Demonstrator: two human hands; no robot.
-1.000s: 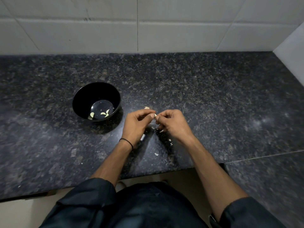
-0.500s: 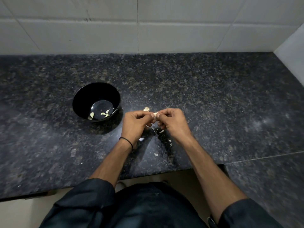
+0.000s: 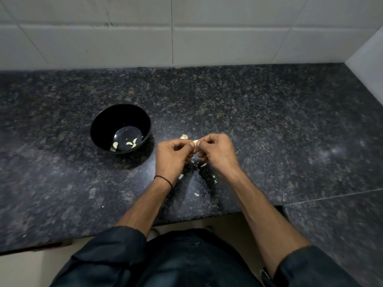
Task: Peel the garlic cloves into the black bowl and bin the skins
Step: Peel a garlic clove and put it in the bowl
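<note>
A black bowl (image 3: pixel 99 131) stands on the dark granite counter, left of my hands, with several peeled garlic cloves (image 3: pixel 129 143) at its bottom. My left hand (image 3: pixel 173 157) and my right hand (image 3: pixel 217 154) meet fingertip to fingertip just above the counter and pinch one small garlic clove (image 3: pixel 195 142) between them. Another unpeeled piece of garlic (image 3: pixel 183 137) lies on the counter just behind my left hand. Small pale skin scraps (image 3: pixel 203 165) lie under and in front of my hands.
The granite counter (image 3: pixel 269 131) runs to a white tiled wall (image 3: pixel 186 34) at the back and a wall (image 3: pixel 369 59) at the right. Its front edge (image 3: pixel 186 219) is close to my body. No bin is in view.
Both hands have stayed joined on the clove, with small finger shifts as they work at it. The bowl and scraps have not moved.
</note>
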